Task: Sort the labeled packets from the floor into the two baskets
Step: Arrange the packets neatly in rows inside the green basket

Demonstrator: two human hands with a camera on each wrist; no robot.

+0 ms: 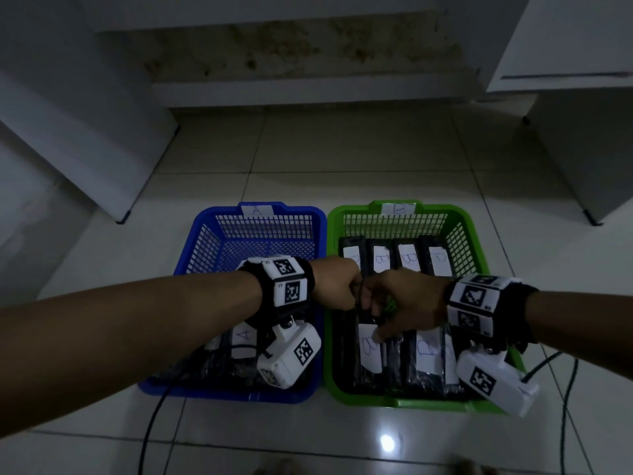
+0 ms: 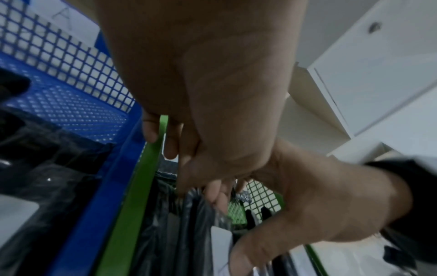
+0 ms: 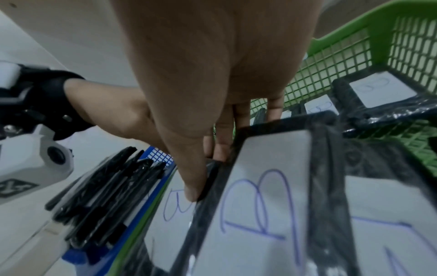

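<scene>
A B-labelled packet is pinched by the curled fingers of the right hand at the green basket's left wall, near corner. The left hand is curled beside it; what it holds cannot be told. The slick wrap could slip and drop the packet askew on its neighbours.

blue basket tag "A", green basket packets "B"

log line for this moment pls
step: placing packet | both hands: pinching B packet | over: green basket | blue basket: has A packets
</scene>
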